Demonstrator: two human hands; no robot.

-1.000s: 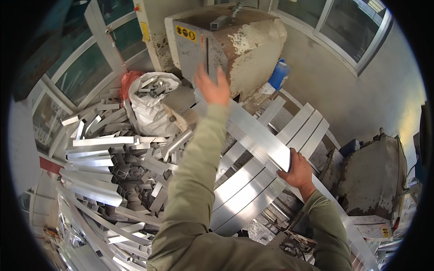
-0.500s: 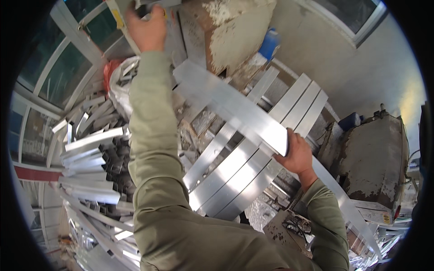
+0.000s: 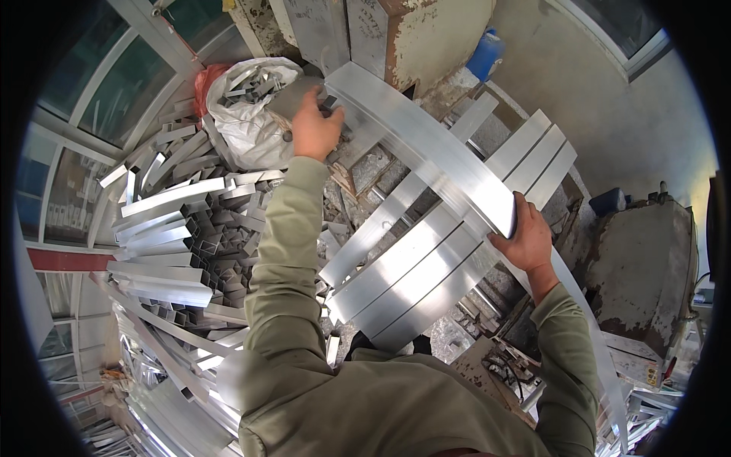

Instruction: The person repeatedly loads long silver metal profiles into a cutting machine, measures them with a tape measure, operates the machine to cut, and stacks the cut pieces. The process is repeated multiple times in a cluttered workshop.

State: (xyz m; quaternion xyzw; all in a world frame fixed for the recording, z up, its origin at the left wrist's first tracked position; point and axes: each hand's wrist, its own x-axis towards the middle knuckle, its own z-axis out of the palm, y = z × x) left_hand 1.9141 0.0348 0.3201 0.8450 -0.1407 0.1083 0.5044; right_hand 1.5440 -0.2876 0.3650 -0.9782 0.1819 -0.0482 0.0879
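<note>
Head cam (L of worn pair), wide fisheye, looks steeply down & fwd over wearer's torso (image 3: 411, 404), fairly nr: L hand (image 3: 316, 131) upper-mid, R hand (image 3: 529, 238) R of ctr. Corners dark, straight edges bend twd rim, window (image 3: 609, 21) cropped top R.

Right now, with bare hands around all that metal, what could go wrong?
The right hand is bare and grips the near end of the wide silvery bar; if it slips, the end's edge might cut skin. The bar crosses over flat metal strips, which might shift if bumped. To the left, the jumbled metal offcuts look loosely piled and could slide if the left sleeve catches them.
</note>
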